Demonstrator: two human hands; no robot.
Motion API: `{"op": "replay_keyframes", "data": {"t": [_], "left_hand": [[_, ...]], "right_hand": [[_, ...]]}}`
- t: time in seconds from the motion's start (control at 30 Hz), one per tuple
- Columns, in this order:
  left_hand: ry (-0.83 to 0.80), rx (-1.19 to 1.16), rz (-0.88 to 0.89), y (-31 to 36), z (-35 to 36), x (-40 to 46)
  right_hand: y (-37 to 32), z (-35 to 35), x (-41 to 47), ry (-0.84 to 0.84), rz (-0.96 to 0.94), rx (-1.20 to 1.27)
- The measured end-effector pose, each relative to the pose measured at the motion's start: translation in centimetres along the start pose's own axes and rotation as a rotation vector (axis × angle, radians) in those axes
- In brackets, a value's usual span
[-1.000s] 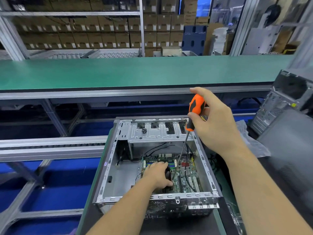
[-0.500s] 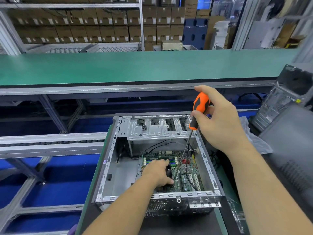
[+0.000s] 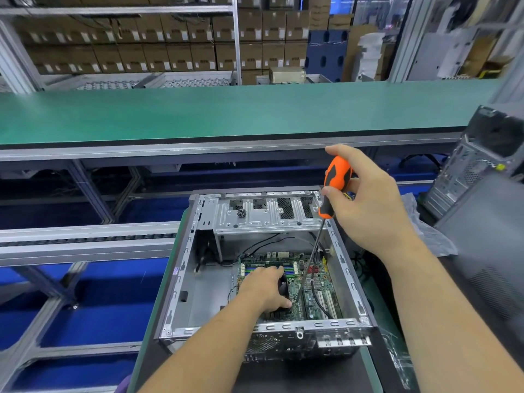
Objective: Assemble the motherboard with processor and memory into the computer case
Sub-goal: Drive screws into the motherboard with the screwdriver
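— Head view first: what is the right hand (image 3: 371,202) doing?
— It is gripping the orange-and-black handle of a long-shafted screwdriver (image 3: 334,182), fingers curled round it, with the thin steel shaft slanting down into the open grey metal computer case (image 3: 181,279).
— And the left hand (image 3: 265,289)?
— It is resting on the green motherboard (image 3: 314,290), fingers bent over the black cooler fan beside the screwdriver tip.
— Where is the board lying?
— It is sitting flat on the case floor, toward the right wall, below the silver drive cage (image 3: 269,217).
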State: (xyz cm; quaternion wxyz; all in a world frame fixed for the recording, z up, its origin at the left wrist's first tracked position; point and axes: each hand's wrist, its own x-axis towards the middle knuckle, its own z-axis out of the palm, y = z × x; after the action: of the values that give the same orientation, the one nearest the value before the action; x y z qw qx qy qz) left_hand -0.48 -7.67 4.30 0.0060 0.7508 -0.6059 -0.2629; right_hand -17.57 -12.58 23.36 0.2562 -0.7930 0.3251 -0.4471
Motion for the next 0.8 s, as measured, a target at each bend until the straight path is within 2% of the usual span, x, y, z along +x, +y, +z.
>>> {"op": "replay_keyframes", "data": {"t": [0.5,0.63,0.8], "left_hand": [[-0.01,-0.014,0.006,-0.2,0.1,0.2],[0.001,-0.005,0.004,-0.3,0.2,0.3],[-0.004,0.03,-0.003,-0.1,0.1,0.3]], "right_hand": [[-0.5,-0.1,0.1,0.037,-0.03,0.002],[-1.9,1.0,-0.3,0.005,-0.12,-0.05],[-3.4,2.9,-1.3,0.043,-0.25,-0.129]]}}
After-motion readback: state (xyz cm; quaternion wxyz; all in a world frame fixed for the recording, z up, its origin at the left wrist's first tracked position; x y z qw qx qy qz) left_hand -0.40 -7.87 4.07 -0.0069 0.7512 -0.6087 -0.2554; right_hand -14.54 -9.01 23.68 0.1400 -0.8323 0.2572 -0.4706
